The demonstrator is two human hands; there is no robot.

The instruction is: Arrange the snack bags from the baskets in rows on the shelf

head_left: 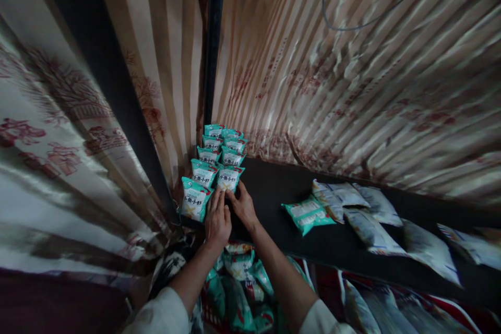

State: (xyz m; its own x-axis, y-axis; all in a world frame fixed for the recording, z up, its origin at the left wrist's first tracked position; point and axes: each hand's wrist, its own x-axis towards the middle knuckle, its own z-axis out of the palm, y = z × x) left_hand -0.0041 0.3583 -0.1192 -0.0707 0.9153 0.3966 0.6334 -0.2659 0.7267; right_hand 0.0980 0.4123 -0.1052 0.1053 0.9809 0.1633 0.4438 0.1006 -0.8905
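A teal-and-white snack bag stands upright at the front of the right-hand row, between my hands. My left hand presses its fingers against the bag's lower left. My right hand is at the lower right edge, fingers along the side and thumb in front. Matching bags stand upright in two rows behind it. To the left, one more upright bag heads the left row. The back and underside of the bag between my hands are hidden.
A teal bag lies flat on the black shelf. Right of it lie several silvery packets. Below the shelf edge, a basket holds more teal bags. Striped curtains and a dark post stand behind.
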